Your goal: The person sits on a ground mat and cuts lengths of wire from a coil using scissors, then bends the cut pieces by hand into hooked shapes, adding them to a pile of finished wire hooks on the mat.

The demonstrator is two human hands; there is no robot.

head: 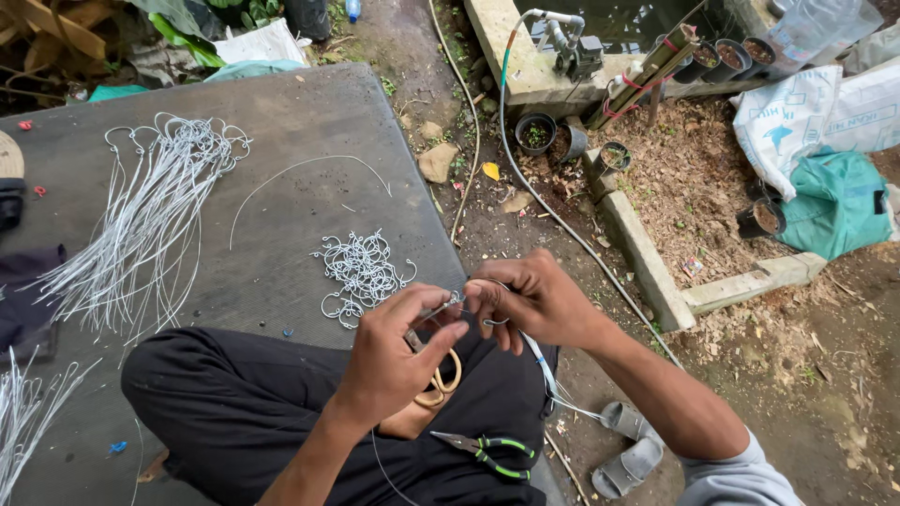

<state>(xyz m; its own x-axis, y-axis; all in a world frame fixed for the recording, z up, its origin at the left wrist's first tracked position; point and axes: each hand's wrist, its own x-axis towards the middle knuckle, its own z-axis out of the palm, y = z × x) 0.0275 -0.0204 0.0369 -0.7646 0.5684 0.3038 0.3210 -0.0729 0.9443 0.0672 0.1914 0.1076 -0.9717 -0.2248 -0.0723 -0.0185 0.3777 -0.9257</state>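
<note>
Green-handled pliers lie on the lap. Above them, the left hand grips tan-handled pliers closed on a wire hook; the right hand pinches that hook. Beyond lies a hook pile.

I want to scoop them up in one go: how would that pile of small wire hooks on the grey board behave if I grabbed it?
The hooks look tangled, so they would probably lift as a clump. Being thin wire, likely light and springy.
</note>
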